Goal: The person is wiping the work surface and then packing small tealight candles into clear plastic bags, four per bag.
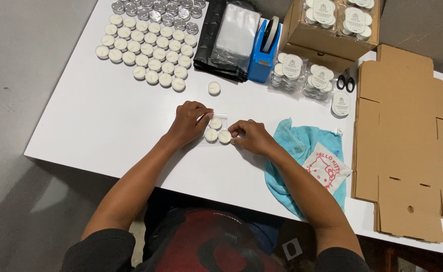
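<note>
**Small wax tealights, handled at the rim**

Near the middle of the white table (95, 126), both hands work on a tight cluster of three white tealights (216, 131), which lie touching one another, partly inside what looks like a clear plastic sleeve (220, 117); the film is too faint to make out its edges. The left hand (188, 123) is curled, fingertips pinched at the far-left side of the cluster, apparently on the film or on the farthest candle; which of the two I cannot tell. The right hand (251, 137) is also curled, thumb and forefinger closed on the rightmost tealight at its rim.

These candles look light and rigid in their round cups, but the wax tops would probably mark under a fingernail, so the side wall is the safer place to pinch. They seem likely to slide easily on the smooth tabletop, and the film looks slippery and limp, best held by its open edge.

One loose tealight (214, 88) sits just beyond the hands. Farther left stand rows of more tealights (145, 48). To the right lie a blue cloth (302, 146), a blue tape dispenser (262, 55) and flat cardboard (408, 141).
</note>
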